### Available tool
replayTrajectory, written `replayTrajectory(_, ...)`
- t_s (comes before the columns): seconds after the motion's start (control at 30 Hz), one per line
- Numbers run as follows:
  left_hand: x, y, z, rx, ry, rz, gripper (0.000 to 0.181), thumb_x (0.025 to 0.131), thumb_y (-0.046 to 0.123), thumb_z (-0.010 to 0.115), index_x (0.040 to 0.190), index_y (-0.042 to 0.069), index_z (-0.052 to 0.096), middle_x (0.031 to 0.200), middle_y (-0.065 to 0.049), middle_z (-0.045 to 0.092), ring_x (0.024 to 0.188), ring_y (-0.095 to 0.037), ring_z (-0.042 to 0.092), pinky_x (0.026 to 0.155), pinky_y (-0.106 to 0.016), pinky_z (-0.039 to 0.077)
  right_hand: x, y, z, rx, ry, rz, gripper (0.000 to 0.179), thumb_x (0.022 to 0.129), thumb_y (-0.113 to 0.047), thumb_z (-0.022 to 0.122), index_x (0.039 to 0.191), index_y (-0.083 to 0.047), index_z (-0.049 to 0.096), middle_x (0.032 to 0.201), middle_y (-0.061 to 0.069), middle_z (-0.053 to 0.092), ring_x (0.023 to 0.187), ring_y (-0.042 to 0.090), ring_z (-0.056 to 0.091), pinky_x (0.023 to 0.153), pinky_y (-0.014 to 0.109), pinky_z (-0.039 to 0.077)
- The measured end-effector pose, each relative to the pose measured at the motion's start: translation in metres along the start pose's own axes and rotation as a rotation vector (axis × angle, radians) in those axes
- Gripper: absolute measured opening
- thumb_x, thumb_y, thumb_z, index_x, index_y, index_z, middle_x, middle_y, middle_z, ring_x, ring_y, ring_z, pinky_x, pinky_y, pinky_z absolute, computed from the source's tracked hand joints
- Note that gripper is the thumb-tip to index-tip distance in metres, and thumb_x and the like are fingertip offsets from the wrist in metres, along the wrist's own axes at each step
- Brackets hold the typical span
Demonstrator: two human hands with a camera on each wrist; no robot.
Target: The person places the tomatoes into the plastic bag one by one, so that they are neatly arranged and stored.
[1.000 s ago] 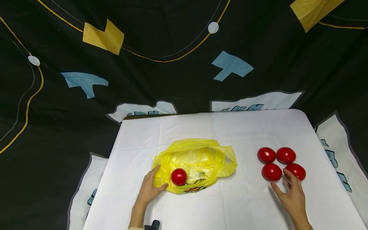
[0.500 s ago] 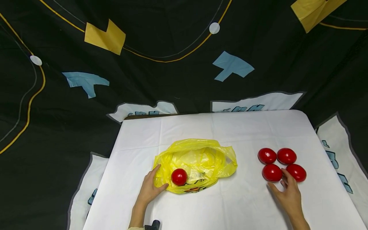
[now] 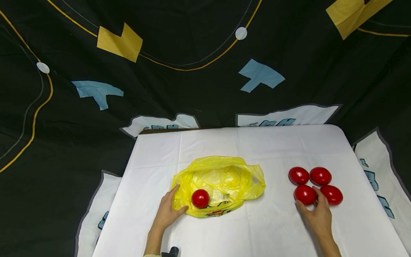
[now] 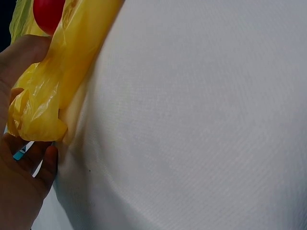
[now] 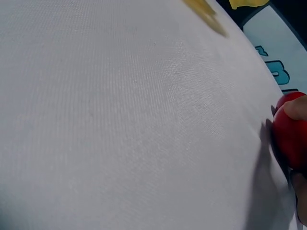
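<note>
A yellow plastic bag (image 3: 224,176) lies with its mouth open on the white-covered table, and one glossy red ball (image 3: 200,198) sits inside at its left. My left hand (image 3: 167,210) holds the bag's left end, thumb at the front rim and fingers at the side. In the left wrist view the thumb (image 4: 29,52) lies against the yellow plastic. On the right, my right hand (image 3: 318,217) grips the front-left red ball (image 3: 303,195) of a cluster between thumb and fingers. The right wrist view catches this ball (image 5: 290,139) at its edge, thumb on top.
Close around the gripped ball are three more red balls: back left (image 3: 298,175), back right (image 3: 320,176) and front right (image 3: 332,195). White cloth (image 3: 273,225) covers the table. A black curtain (image 3: 192,96) with paper cut-outs hangs behind it.
My right hand has shifted left from between the two front balls and closed round the front-left one. The left hand and the bag stay as they were.
</note>
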State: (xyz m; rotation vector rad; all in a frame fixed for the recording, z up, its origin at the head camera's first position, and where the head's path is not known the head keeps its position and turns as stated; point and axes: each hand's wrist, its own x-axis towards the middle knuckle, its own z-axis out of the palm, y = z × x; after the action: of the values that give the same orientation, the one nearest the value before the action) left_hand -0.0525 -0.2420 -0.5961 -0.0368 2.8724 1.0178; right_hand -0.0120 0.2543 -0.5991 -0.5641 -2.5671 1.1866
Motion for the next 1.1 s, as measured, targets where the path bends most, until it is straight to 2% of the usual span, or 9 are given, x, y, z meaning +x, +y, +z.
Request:
replayTrajectory(0.03,0.000,0.000,0.000,-0.002,-0.003,-0.004,0.088,0.069,0.039,0.082,0.145,0.027,0.037,0.140,-0.010,0.047,0.125,-0.034,0.041,0.098,-0.061,0.036,0.000,0.000,0.001,0.000,-0.002,0.000,0.079,0.071,-0.004,0.080,0.138,0.002,0.038,0.126,0.030,0.043,0.115,0.050,0.046,0.094,0.057,0.039)
replayTrajectory(0.13,0.000,-0.001,0.000,-0.002,-0.012,-0.005,0.088,0.070,0.039,0.082,0.145,0.028,0.037,0.141,-0.010,0.045,0.125,-0.034,0.040,0.098,-0.061,0.035,0.001,0.001,0.002,-0.007,-0.002,-0.003,0.080,0.070,-0.003,0.081,0.137,0.002,0.038,0.126,0.030,0.044,0.115,0.050,0.046,0.094,0.059,0.039)
replayTrajectory(0.83,0.000,0.000,0.000,0.004,0.002,0.007,0.089,0.068,0.037,0.083,0.145,0.026,0.038,0.132,-0.009,0.052,0.121,-0.032,0.044,0.096,-0.058,0.039,-0.004,0.002,-0.003,-0.048,-0.008,0.003,0.079,0.068,-0.004,0.083,0.135,0.002,0.040,0.124,0.028,0.045,0.111,0.046,0.049,0.091,0.058,0.041)
replayTrajectory(1.1,0.000,-0.002,0.001,0.000,0.006,0.021,0.088,0.069,0.034,0.083,0.144,0.025,0.039,0.132,-0.008,0.052,0.120,-0.032,0.044,0.097,-0.057,0.038,-0.009,-0.002,-0.012,-0.072,-0.063,0.035,0.081,0.071,-0.008,0.082,0.137,0.002,0.036,0.129,0.029,0.043,0.115,0.045,0.046,0.093,0.058,0.040)
